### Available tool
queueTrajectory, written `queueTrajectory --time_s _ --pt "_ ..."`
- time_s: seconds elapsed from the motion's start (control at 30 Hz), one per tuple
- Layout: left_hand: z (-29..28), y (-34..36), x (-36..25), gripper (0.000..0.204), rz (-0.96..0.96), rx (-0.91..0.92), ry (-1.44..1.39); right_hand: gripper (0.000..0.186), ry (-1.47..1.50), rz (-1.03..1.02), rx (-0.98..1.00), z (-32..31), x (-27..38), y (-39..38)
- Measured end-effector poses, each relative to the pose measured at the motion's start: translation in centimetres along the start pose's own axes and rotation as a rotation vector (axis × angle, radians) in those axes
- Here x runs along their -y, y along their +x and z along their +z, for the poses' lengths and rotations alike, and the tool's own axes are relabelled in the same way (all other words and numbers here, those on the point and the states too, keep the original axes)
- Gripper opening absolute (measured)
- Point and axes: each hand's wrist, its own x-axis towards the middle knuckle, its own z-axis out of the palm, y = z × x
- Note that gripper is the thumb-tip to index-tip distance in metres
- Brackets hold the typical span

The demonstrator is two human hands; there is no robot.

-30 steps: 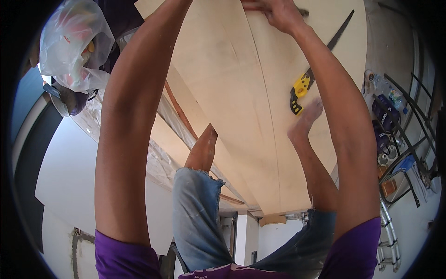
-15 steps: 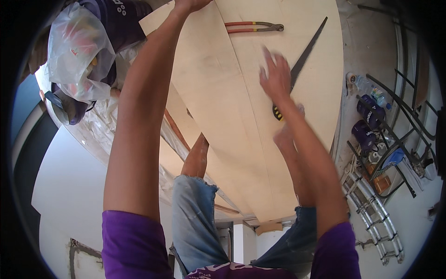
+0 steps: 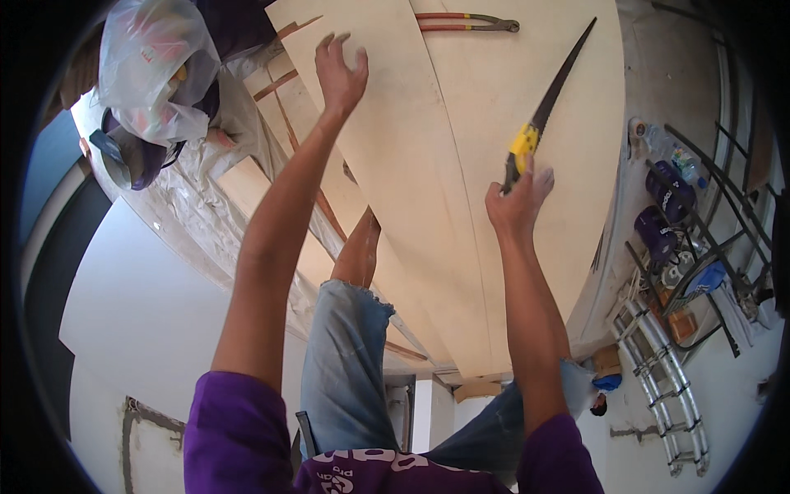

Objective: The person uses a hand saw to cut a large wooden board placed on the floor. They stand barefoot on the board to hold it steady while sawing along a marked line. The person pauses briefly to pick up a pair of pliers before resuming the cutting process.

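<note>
A handsaw (image 3: 550, 100) with a yellow and black handle and a dark tapering blade lies over the pale plywood sheet on the right, its tip pointing away from me. Around the end of its handle is my right hand (image 3: 518, 196), with one finger stretched along the yellow part. My left hand (image 3: 341, 76) is at the far left part of the upper plywood board (image 3: 387, 123), empty, its fingers apart and slightly bent. Whether it touches the board I cannot tell. Beyond both hands, red-handled pincers (image 3: 467, 23) rest on the wood.
Wood strips (image 3: 296, 156) and crumpled plastic sheeting (image 3: 202, 185) lie left of the boards. A clear plastic bag (image 3: 152, 62) stands at the far left. On the right are purple buckets (image 3: 671, 191), a black metal frame (image 3: 724, 222) and a folded aluminium ladder (image 3: 662, 383).
My right hand has come down and back onto the saw's handle. My left hand has left the board's far edge and drawn nearer, its fingers now apart.
</note>
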Motion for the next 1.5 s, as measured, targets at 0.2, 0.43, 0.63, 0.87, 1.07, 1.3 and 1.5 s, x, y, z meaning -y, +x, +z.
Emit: queueTrajectory --time_s 0.2,0.43,0.63,0.87,1.07,1.3,1.5 --pt "-1.5 -7.5 5.6 0.075 -0.272 -0.172 0.189 0.051 0.802 0.066 0.013 -12.8 1.4 -8.6" --pt "-2.4 -6.3 8.1 0.097 -0.938 0.151 -0.262 0.043 0.655 0.190 0.362 -20.9 2.4 -14.3" --pt "-3.1 -6.2 7.2 0.093 -1.008 0.239 -0.468 0.041 0.749 0.236 0.363 -18.0 1.4 -13.8" --pt "-3.2 -10.7 3.5 0.094 -1.088 0.196 -0.461 0.040 0.675 0.241 0.419 -18.8 0.2 -15.4" --pt "-1.8 -12.4 6.1 0.094 -1.048 0.191 -0.646 0.040 0.702 0.012 0.293 -12.1 0.6 -11.3" --pt "-1.3 -12.2 6.7 0.084 -1.056 0.110 -0.648 0.043 0.659 0.010 0.360 -4.4 2.9 -4.8" --pt "-2.3 -11.8 3.2 0.081 -1.079 0.114 -0.693 0.041 0.809 0.099 0.230 -12.7 0.5 -13.1"
